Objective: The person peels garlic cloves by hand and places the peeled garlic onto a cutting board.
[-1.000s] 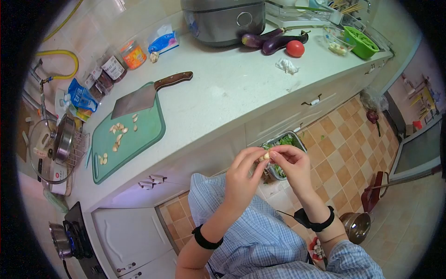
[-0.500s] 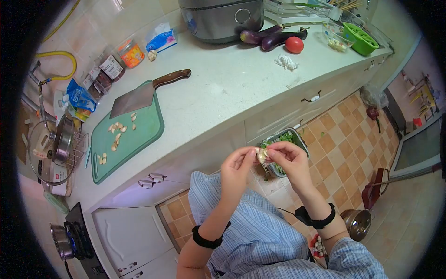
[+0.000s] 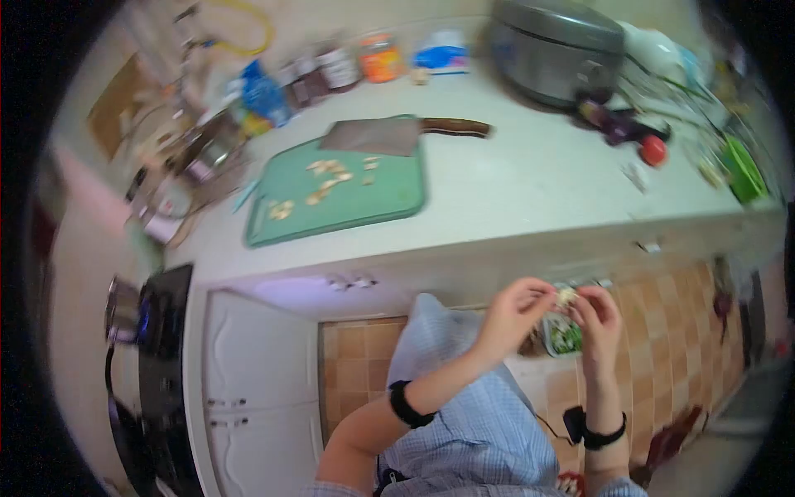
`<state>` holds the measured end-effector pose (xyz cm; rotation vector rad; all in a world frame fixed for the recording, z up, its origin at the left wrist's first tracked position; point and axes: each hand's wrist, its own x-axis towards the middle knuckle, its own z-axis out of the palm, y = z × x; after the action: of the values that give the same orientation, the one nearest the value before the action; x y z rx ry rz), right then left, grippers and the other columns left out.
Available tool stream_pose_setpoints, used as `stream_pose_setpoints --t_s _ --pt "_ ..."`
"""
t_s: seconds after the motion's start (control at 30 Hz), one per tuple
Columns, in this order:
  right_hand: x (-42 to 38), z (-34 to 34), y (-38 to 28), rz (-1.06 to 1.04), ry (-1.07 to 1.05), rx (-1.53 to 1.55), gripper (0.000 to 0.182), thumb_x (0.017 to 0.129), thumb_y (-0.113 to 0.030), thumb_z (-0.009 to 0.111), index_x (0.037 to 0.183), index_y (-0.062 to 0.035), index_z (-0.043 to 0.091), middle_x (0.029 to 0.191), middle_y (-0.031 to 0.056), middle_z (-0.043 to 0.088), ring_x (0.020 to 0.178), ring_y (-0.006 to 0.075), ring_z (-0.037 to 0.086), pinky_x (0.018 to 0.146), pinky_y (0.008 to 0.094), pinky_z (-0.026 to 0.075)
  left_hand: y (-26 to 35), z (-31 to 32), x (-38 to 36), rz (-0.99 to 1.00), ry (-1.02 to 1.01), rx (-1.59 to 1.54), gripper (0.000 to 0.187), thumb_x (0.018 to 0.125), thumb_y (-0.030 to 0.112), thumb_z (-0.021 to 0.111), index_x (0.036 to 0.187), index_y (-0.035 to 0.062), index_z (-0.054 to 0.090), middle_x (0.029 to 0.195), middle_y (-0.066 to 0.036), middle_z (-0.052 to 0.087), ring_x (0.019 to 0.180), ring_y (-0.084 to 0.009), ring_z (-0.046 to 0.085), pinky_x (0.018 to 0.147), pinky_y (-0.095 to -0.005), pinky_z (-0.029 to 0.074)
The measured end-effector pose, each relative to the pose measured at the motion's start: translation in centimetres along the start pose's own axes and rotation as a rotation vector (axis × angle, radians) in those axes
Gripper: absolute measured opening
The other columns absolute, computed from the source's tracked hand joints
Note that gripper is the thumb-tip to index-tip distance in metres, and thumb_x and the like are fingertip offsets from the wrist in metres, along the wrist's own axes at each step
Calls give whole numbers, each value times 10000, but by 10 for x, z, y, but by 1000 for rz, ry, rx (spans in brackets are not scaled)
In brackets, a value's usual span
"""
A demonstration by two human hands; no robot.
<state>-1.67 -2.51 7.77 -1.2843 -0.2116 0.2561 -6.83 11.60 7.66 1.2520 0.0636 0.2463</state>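
Note:
Both my hands are raised in front of the counter, over a container of green leaves point(image 3: 564, 335) on the floor. My left hand point(image 3: 520, 313) pinches one side of a small pale garlic piece point(image 3: 566, 296), and my right hand point(image 3: 598, 315) pinches the other side. The picture is blurred, so its skin is hard to make out. On the counter, several garlic cloves point(image 3: 330, 172) lie on a green cutting board point(image 3: 389, 192). A cleaver point(image 3: 373, 136) with a wooden handle rests across the board's back edge.
Behind the board stand jars point(image 3: 338, 68), a blue pouch point(image 3: 265, 93) and a tissue pack point(image 3: 442, 58). A rice cooker point(image 3: 556, 50), eggplants point(image 3: 614, 124), a tomato point(image 3: 653, 151) and a green basket point(image 3: 744, 171) are at the right. A pot point(image 3: 123, 310) sits on the stove at left.
The view has turned, so the counter and board appear further right and more level. Both hands appear further right and slightly lower, still holding the garlic piece between them.

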Motion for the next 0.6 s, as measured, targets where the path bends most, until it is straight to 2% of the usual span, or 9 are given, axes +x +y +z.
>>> stream_pose_setpoints --t_s 0.1,0.17,0.33,0.5,0.6 --pt "2 11 0 77 7 27 99 796 -43 555 890 -14 542 855 38 543 804 122 536 736 262 483 9 -5 -3 39 94 159 176 845 123 520 958 -12 529 894 -113 601 810 -168 605 701 -259 474" --pt "6 13 7 54 -39 -7 95 793 -44 560 882 -18 541 844 33 541 789 112 530 719 245 475 17 -10 -3 96 6 477 176 827 143 542 939 7 537 859 -116 609 785 -191 617 675 -279 475" --pt "15 20 19 -3 -78 -49 74 778 -29 571 841 -32 534 799 10 532 707 73 498 632 187 416 31 -26 -6 148 -1 539 184 812 165 556 921 17 544 837 -122 613 783 -226 618 666 -296 472" --pt "18 35 20 39 -93 75 71 783 -26 568 841 -40 531 778 12 544 662 79 501 617 194 423 52 -59 -10 124 78 538 176 811 157 555 925 22 550 848 -112 612 777 -226 610 666 -298 469" --pt "19 34 20 134 -179 153 58 811 -64 559 856 -49 526 771 -8 536 678 56 509 632 185 448 73 -113 -6 381 435 725 127 775 129 566 865 40 578 811 -91 605 711 -257 592 632 -332 456"
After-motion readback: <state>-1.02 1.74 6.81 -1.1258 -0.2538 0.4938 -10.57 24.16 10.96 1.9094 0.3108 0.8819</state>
